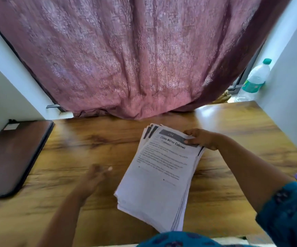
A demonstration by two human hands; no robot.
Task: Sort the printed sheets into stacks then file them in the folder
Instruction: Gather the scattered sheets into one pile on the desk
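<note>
Sheets (160, 177) lie in one loose, fanned stack on the wooden table (233, 132), right of middle, running from mid-table toward the near edge, tilted with the top end leaning right. Top sheet shows a dark header bar and the heading "Mirror Cabinet". Right hand (202, 139) pinches the stack's far right corner, thumb on top, fingers behind the edge. Left hand (95, 174) is blurred, just left of the stack, apart from it, fingers loosely extended, holding nothing. Folder (14, 157), dark brown, lies closed at the table's left edge, well apart from the sheets. Curtain (135, 59), mauve, hangs behind the far edge. Bottle (254, 81) with green cap stands beyond the far right corner.
</note>
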